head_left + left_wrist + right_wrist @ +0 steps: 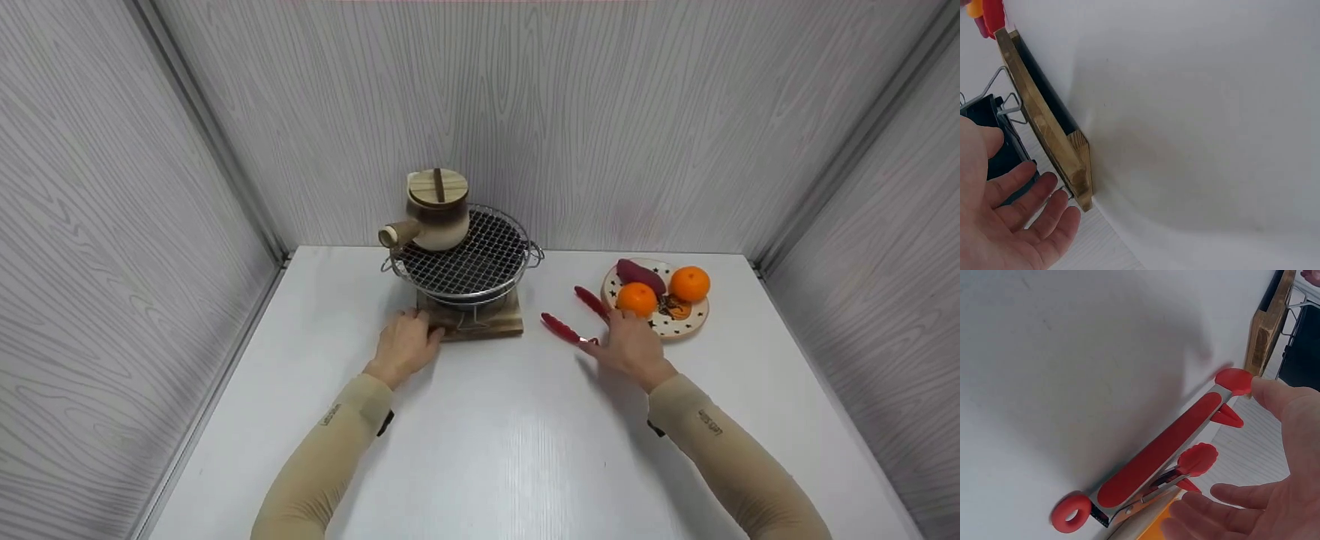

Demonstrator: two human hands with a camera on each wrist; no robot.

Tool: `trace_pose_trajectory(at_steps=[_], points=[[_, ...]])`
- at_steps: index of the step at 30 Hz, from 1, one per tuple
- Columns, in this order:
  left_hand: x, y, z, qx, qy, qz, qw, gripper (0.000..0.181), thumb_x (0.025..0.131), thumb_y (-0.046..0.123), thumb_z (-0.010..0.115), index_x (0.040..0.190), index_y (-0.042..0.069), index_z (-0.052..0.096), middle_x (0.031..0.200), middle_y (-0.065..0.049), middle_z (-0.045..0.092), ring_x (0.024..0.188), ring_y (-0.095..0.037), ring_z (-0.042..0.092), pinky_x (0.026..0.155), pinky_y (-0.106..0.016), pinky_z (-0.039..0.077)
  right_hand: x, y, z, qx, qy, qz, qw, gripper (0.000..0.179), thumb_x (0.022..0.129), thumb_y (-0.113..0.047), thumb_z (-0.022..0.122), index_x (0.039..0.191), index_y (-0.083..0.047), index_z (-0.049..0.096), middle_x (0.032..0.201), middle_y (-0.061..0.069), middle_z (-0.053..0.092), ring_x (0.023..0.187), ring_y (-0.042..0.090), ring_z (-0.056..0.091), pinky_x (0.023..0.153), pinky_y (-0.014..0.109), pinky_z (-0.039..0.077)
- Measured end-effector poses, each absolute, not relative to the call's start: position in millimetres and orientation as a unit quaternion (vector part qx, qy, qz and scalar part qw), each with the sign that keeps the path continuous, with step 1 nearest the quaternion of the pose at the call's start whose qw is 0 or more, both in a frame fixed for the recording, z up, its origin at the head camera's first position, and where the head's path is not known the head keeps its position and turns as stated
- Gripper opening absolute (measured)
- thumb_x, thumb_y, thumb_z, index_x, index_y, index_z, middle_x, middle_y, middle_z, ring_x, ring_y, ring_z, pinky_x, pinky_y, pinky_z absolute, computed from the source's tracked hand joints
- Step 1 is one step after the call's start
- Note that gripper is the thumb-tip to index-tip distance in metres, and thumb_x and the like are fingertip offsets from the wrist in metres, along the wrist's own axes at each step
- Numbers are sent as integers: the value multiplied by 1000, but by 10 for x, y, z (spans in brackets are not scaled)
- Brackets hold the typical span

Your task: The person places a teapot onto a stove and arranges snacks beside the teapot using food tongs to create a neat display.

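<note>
My left hand (401, 349) rests at the front left corner of a wooden base (495, 330) under a small grill. In the left wrist view its loosely bent fingers (1044, 225) lie beside the base's edge, holding nothing. A pair of red-tipped metal tongs (559, 328) lies spread on the table, tips pointing toward the grill. My right hand (634, 349) reaches over them, hiding their rear part in the head view. In the right wrist view, thumb and fingers stand apart around the tongs (1162, 450), the thumb right at one red tip.
On the grill's round wire rack (487, 262) stands a brown and cream side-handled teapot (439, 225) with a wooden lid. A star-patterned plate (697, 321) beside my right hand carries two oranges (690, 284) and a purple sweet potato (641, 276). Grey panels (562, 112) wall the table.
</note>
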State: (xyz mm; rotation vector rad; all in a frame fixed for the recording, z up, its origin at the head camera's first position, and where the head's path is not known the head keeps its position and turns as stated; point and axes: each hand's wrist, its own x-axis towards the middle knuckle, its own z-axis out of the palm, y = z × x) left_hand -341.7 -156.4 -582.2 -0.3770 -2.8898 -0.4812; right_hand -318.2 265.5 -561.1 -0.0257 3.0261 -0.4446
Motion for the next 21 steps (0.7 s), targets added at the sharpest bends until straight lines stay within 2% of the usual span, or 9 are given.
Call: trace_pose_trajectory(at_steps=[6,14,17,21], points=[[-3419,-1463,-5894,-141,-972,-159,101,39,109,34,70,116,-4,74,113,-27,74,105,-46,71,87,-61,62,-3188,2659,-5653,12,987,-147,63,96,96,-64,81,154,6,50,133,28,62,117,43,58,113,62,56],[-3429,-1306,-5950,-162,-968,-155,109,29,106,29,75,111,1,74,116,-26,74,109,-47,69,98,-60,59,-3191,2651,-5695,19,986,-149,70,88,96,-63,81,143,6,54,126,25,62,113,41,57,110,58,56],[-3440,-1268,-5969,-164,-969,-147,108,29,106,29,75,114,1,73,121,-27,73,111,-48,69,100,-61,58,-3196,2643,-5714,20,986,-148,67,87,97,-64,80,141,7,55,128,26,62,114,41,57,111,58,56],[-3475,-1254,-5976,-162,-972,-137,103,34,106,28,75,125,0,71,131,-29,70,117,-48,69,99,-62,60,-3206,2628,-5719,19,987,-145,65,90,97,-63,80,144,9,53,134,28,61,120,44,57,117,60,54]])
